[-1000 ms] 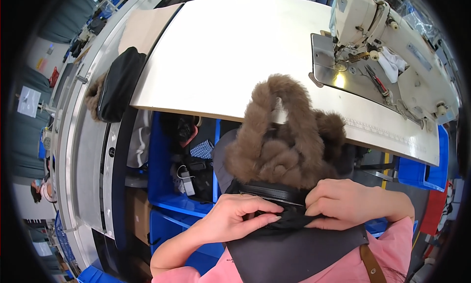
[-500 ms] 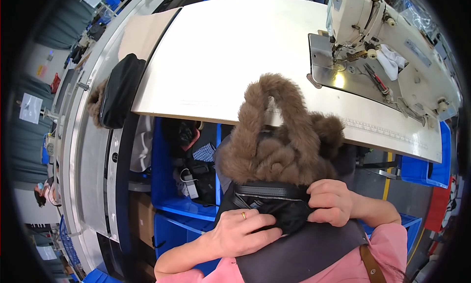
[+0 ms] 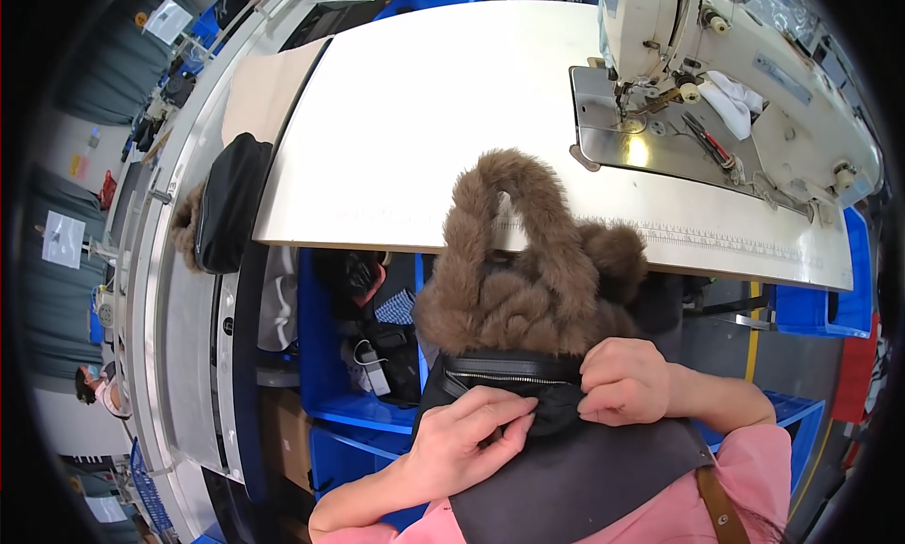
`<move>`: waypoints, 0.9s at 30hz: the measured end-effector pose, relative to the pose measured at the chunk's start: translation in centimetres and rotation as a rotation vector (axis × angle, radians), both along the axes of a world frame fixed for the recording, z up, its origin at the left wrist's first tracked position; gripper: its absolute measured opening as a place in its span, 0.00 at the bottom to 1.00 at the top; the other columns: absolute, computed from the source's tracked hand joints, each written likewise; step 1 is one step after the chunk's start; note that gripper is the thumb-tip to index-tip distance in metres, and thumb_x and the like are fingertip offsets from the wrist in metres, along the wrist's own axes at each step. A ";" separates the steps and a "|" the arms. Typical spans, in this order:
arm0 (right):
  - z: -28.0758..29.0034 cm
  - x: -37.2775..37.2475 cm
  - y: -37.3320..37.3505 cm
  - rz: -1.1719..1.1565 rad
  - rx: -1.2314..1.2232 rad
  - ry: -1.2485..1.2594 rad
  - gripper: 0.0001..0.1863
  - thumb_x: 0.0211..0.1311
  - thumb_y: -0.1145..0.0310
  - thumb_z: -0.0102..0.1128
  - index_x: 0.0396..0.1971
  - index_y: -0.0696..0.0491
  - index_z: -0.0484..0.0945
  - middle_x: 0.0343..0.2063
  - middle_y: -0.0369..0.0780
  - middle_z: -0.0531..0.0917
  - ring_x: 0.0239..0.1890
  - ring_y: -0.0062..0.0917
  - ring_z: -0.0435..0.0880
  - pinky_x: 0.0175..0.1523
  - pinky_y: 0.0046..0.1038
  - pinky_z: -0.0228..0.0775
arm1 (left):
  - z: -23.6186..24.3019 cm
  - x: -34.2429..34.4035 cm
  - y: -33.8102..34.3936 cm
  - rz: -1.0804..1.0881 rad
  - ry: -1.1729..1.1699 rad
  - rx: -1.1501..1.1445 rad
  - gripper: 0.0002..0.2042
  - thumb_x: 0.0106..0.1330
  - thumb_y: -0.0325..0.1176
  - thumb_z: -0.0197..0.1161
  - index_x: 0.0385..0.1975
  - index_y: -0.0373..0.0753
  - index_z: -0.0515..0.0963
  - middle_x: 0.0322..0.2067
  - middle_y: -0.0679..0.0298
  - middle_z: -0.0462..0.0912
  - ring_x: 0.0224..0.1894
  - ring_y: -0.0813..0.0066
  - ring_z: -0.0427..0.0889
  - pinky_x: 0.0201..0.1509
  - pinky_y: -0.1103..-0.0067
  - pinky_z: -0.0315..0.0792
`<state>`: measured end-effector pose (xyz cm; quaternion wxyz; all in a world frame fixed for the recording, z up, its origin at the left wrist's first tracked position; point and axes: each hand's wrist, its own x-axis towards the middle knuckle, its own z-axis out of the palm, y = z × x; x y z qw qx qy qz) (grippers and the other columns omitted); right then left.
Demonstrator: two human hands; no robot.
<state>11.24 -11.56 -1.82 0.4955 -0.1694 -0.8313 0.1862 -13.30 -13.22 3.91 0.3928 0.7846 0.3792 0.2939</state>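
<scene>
A brown furry handbag [image 3: 537,310] rests against my lap at the table's front edge, its looped fur handle pointing away from me. Its black fabric lining [image 3: 551,410] is turned out toward me, with a silver-toothed zipper [image 3: 514,378] running across below a black trim strip. My left hand [image 3: 471,438] pinches the lining under the zipper with thumb and fingers. At the zipper's right end, my right hand [image 3: 625,382] is closed on the fabric, fingers curled. The cloth between the fingertips is partly hidden.
A white sewing table [image 3: 405,129] lies ahead, with a sewing machine [image 3: 726,54] at its right, red-handled snips [image 3: 707,140] and a white cloth [image 3: 733,101]. Another black bag [image 3: 234,203] lies left. Blue bins [image 3: 325,355] sit below. A person [image 3: 106,388] is at far left.
My left hand's fingertips have drawn together into a pinch on the lining. The lining below the zipper is more bunched, and the zipper opening looks narrower. The view has shifted slightly.
</scene>
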 end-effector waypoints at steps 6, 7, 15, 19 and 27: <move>1.3 -0.5 0.2 -0.019 -0.150 -0.029 0.18 0.42 0.77 0.71 0.36 0.52 0.77 0.33 0.36 0.78 0.30 0.29 0.79 0.31 0.26 0.73 | -0.2 0.0 0.2 -0.008 0.002 0.030 0.08 0.58 0.19 0.65 0.38 0.31 0.80 0.34 0.59 0.83 0.26 0.79 0.81 0.26 0.84 0.75; 1.7 -0.5 0.2 -0.022 -0.148 -0.026 0.18 0.42 0.77 0.71 0.36 0.52 0.77 0.33 0.36 0.78 0.30 0.29 0.79 0.31 0.26 0.73 | -0.2 -0.1 0.2 -0.021 -0.008 0.076 0.07 0.60 0.18 0.63 0.38 0.30 0.79 0.33 0.59 0.83 0.25 0.80 0.81 0.25 0.84 0.74; 0.0 -1.4 -0.1 0.085 -0.403 -0.305 0.15 0.44 0.78 0.68 0.34 0.51 0.76 0.36 0.35 0.77 0.33 0.28 0.80 0.35 0.27 0.74 | 2.3 -0.7 0.2 -0.138 -0.650 -0.362 0.01 0.67 0.19 0.51 0.34 0.30 0.70 0.25 0.56 0.77 0.18 0.78 0.76 0.21 0.84 0.70; -0.1 -1.5 -0.7 0.020 -0.581 -0.115 0.09 0.48 0.79 0.63 0.31 0.54 0.76 0.35 0.38 0.76 0.31 0.27 0.80 0.32 0.26 0.75 | 0.9 -2.4 1.2 0.089 -0.148 -0.089 0.07 0.61 0.17 0.61 0.38 0.30 0.78 0.29 0.55 0.81 0.22 0.77 0.79 0.26 0.83 0.73; -0.8 -1.2 -0.9 0.002 -0.469 -0.130 0.10 0.48 0.78 0.65 0.31 0.52 0.75 0.34 0.37 0.75 0.31 0.28 0.80 0.33 0.27 0.75 | -1.6 -0.4 1.6 0.039 0.074 -0.068 0.12 0.57 0.27 0.70 0.42 0.37 0.81 0.40 0.62 0.83 0.29 0.72 0.83 0.30 0.82 0.77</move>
